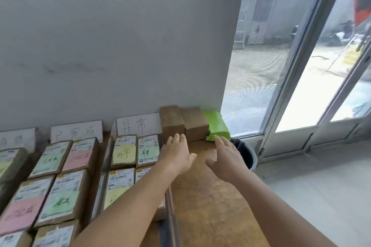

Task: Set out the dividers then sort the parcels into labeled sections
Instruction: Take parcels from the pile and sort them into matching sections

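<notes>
Two bare hands reached forward over the wooden table (pixel 210 196) in the single head view, both with fingers straight and slightly spread, holding nothing. The left hand (pixel 176 156) had its fingertips at the near face of the left brown box (pixel 172 122); whether they touched it could not be told. The right hand (pixel 226 156) had its fingertips at the near end of the green parcel (pixel 217 126). Between those two stood a second brown box (pixel 195 124), so the three unsorted parcels sat in a row tight against the wall (pixel 120 56) at the table's far right corner, probably parked there to keep the working surface free.

To the left, the sorted parcels lay flat in rows, each bearing a coloured handwritten slip. White label cards stood upright against the wall behind them: one card (pixel 139 124) headed the nearest section, another (pixel 76 131) the next, and a third (pixel 17 138) was only partly legible at the frame's left. Thin upright dividers (pixel 105 158) ran front to back between the sections.

Judging from this, the dividers were already out and sorting was far along, with these three left. Bare tabletop lay under both forearms, giving room to draw a parcel back. The right table edge ran close beside the green parcel, with a dark bin (pixel 246 152) just below it, so a sideways nudge might tip that parcel off.
</notes>
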The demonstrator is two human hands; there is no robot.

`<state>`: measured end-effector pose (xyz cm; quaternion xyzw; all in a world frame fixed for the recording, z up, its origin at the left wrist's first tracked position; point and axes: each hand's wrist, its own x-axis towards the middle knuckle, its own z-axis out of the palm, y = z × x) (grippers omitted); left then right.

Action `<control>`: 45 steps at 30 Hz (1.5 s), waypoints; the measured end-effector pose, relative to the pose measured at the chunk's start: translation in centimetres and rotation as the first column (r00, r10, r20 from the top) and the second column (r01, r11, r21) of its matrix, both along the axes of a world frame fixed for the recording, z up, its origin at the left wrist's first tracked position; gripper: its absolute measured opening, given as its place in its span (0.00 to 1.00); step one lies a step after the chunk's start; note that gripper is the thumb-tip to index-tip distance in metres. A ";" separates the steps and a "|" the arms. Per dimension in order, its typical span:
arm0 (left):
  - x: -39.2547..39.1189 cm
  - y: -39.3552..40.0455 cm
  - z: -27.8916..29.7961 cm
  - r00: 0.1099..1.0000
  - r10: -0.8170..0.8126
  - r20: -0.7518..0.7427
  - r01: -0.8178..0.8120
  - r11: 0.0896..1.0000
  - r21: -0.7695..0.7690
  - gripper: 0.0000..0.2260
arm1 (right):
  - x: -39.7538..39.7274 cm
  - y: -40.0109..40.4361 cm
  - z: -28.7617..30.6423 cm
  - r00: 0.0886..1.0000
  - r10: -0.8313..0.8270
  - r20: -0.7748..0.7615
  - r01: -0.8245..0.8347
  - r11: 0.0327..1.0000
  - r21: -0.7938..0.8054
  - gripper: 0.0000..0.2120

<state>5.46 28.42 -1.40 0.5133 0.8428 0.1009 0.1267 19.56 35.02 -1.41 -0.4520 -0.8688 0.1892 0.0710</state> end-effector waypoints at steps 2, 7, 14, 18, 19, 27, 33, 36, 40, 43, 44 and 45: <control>-0.6 1.1 -0.4 0.999 0.027 0.021 -0.026 1.000 -0.010 0.35 | -0.6 1.2 -0.5 1.000 0.008 -0.001 -0.008 1.000 -0.018 0.38; -1.6 4.0 -1.2 0.991 0.125 0.052 -0.123 0.992 -0.029 0.35 | -2.0 4.7 -1.7 0.996 0.079 0.029 -0.078 0.996 -0.042 0.37; -2.6 9.5 -2.0 0.955 0.292 0.050 -0.289 0.956 -0.056 0.35 | -3.8 10.4 -3.5 0.982 0.190 -0.007 -0.190 0.976 -0.108 0.36; -3.7 12.5 -2.4 0.932 0.363 0.016 -0.360 0.929 -0.085 0.33 | -4.9 13.3 -4.6 0.961 0.276 -0.028 -0.278 0.957 -0.079 0.35; -4.0 13.0 -2.5 0.924 0.382 0.014 -0.379 0.921 -0.094 0.33 | -5.3 13.8 -4.7 0.954 0.297 -0.028 -0.298 0.952 -0.068 0.35; -6.6 15.7 -4.3 0.883 0.455 -0.117 -0.466 0.879 -0.104 0.30 | -9.1 16.3 -6.0 0.906 0.423 0.002 -0.423 0.905 -0.047 0.34; -6.7 16.6 -4.4 0.861 0.500 -0.099 -0.506 0.862 -0.046 0.27 | -10.2 16.9 -7.0 0.884 0.465 0.044 -0.463 0.885 -0.055 0.33; -6.4 16.7 -4.4 0.844 0.530 -0.081 -0.534 0.845 -0.029 0.27 | -10.1 17.0 -7.2 0.882 0.469 0.041 -0.466 0.882 -0.070 0.33; -4.6 15.4 -4.0 0.828 0.554 -0.084 -0.556 0.831 -0.002 0.27 | -9.7 17.2 -7.1 0.879 0.477 0.024 -0.473 0.876 -0.096 0.33; -2.2 13.5 -3.6 0.820 0.562 -0.112 -0.561 0.827 0.041 0.27 | -9.4 16.6 -6.8 0.881 0.473 -0.007 -0.471 0.875 -0.113 0.33; -1.4 12.8 -3.4 0.816 0.566 -0.118 -0.563 0.824 0.058 0.27 | -9.2 16.2 -6.7 0.881 0.473 -0.027 -0.473 0.874 -0.112 0.32; -0.5 12.1 -3.3 0.812 0.570 -0.123 -0.566 0.821 0.074 0.27 | -8.9 15.7 -6.5 0.879 0.473 -0.058 -0.476 0.873 -0.105 0.32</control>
